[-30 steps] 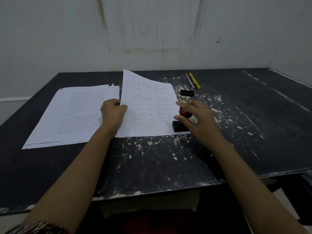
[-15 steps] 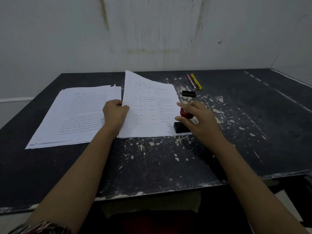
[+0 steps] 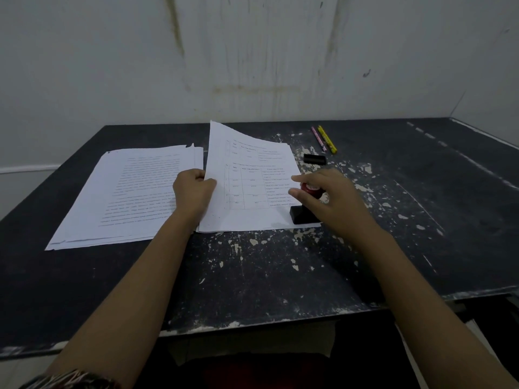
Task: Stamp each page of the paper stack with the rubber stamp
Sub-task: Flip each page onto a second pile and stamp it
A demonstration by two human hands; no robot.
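Far left on the tabletop [image 3: 252,276]: a fanned pile of printed pages [image 3: 126,197], face up, lying flat. We take these for sheets already set aside, though no stamp mark can be made out on the top one at this size.

Just right of that pile: our left hand [image 3: 192,192]. Grip closed on the left edge of a loose sheet [image 3: 247,175], which bears a ruled table. The sheet's far left corner is raised off the surface and curling; its near edge lies on the page stack [image 3: 224,228] beneath, whose edges show just along the near side. How many sheets remain there we cannot tell; it looks thin.

Near right corner of that sheet: the rubber stamp [image 3: 304,204], black block base down on the paper, red knob on top. Our right hand [image 3: 328,197] is over it, thumb and fingers loosely curled round the knob; the grip is partly closed, and whether it presses hard we cannot tell.

Further right and far: a small black block [image 3: 315,159], possibly the ink pad or a cap. Beyond it, a pink pen [image 3: 318,138] and a yellow pen [image 3: 327,138] side by side.

Judgement: the stamp is down on the current page, so this impression is in hand. The left pile suggests much of the job is done. Left to do: lift the stamp, pass this sheet leftward, repeat for whatever lies below.
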